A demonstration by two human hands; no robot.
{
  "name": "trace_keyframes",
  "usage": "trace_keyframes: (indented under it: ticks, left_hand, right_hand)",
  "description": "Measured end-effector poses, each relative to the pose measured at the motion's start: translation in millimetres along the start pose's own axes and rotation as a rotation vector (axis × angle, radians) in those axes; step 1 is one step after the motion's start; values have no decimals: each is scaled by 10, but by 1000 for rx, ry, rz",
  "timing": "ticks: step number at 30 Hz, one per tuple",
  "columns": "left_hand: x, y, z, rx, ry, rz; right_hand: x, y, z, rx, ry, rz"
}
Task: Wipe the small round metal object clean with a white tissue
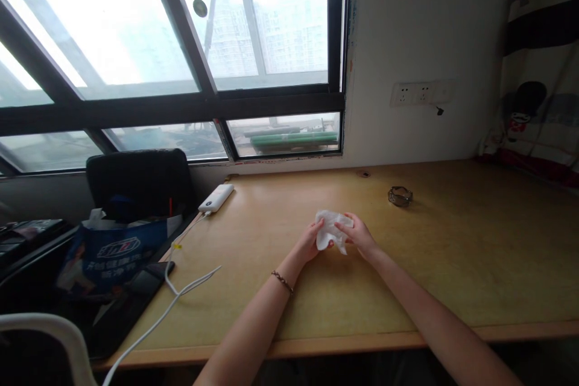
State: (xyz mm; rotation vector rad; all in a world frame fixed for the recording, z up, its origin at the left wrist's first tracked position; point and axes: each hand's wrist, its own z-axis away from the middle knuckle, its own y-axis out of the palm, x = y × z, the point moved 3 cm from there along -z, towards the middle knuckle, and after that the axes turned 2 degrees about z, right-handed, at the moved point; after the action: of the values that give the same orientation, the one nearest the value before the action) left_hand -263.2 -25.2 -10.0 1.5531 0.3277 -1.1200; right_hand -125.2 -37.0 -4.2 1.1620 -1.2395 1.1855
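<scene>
A crumpled white tissue point(331, 230) is held between my two hands, above the middle of the wooden desk point(289, 307). My left hand point(310, 240) grips its left side, thumb on top. On the right side my right hand point(358, 234) has its thumb pressed over the tissue, with the fingers partly hidden beneath. One corner of the tissue hangs down between the hands. Whether anything is wrapped inside cannot be seen. A dark metal ring-shaped object point(400, 196), openwork like a bracelet, rests on the desk beyond my right hand, apart from it.
A white power bank point(216, 198) with a white cable point(181, 292) lies along the desk's left edge. Left of the desk are a blue bag point(115, 259) and a black chair point(140, 184). Wall sockets point(414, 94) and a window bound the back; a curtain point(538, 90) hangs at right.
</scene>
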Motion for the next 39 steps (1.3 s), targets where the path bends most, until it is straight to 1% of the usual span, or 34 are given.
trace_keyframes:
  ticks: [1,2,6,8,11,15,17,19,23,25,28,31,35,39]
  left_hand:
    - [7,-1,-3,-8,9,0]
    - [14,-9,-8,-26,24,-6]
    - [56,-57,-46,-132,101,-104]
    - [83,-78,-63,-186,140,-185]
    - [110,-100,-73,-246,184,-273]
    - [105,-117,-56,-269,222,-290]
    - [94,-123,-41,-280,239,-276]
    - [82,-125,-28,-290,265,-255]
    - [59,-138,-10,-341,317,-226]
    - [53,-150,-5,-364,326,-220]
    - [54,-156,1,-355,309,-217]
    - [61,-130,13,-298,267,-220]
    - [54,-66,35,-246,228,-222]
    - [29,-38,50,-250,207,-211]
  right_hand:
    - [-26,50,44,-3,13,-71]
    - [-49,53,68,-29,20,-131]
    - [-136,-135,31,-145,47,-272]
    - [-171,-225,-18,-183,44,-303]
    - [-207,-288,-81,-208,9,-320]
    - [-220,-306,-110,-207,10,-315]
    - [-201,-303,-96,-185,29,-316]
    - [-169,-285,-66,-135,63,-303]
    - [-121,-196,0,82,148,-247]
    - [-117,-180,8,123,147,-215]
    - [-137,-215,-20,57,128,-172]
    - [-150,-254,-53,1,116,-145]
    - [-124,-270,-60,-37,88,-127]
    - [-113,-291,-57,-71,75,-133]
